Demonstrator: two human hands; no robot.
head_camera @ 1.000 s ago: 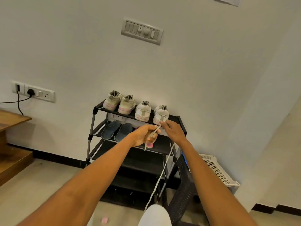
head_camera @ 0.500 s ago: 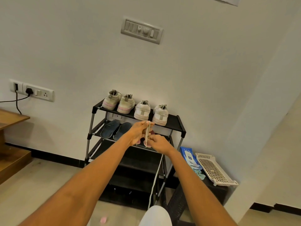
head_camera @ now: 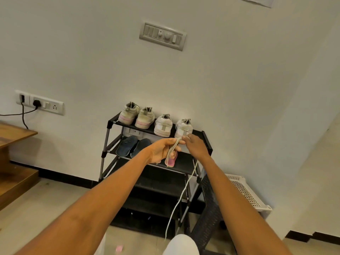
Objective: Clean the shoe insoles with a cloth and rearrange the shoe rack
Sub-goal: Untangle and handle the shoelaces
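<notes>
Left hand [head_camera: 161, 150] gripping folded shoelace [head_camera: 173, 149] | right hand [head_camera: 196, 147] pinching its top, centre frame | winding evenly, tail dangling past shoe rack [head_camera: 110, 124]

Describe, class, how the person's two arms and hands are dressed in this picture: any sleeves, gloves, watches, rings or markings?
Both forearms are bare right up to the bottom edge of the picture, so no sleeve shows. The left hand and the right hand wear no gloves. No watch, bracelet or band shows on either wrist, and no ring or marking can be made out at this size.
</notes>
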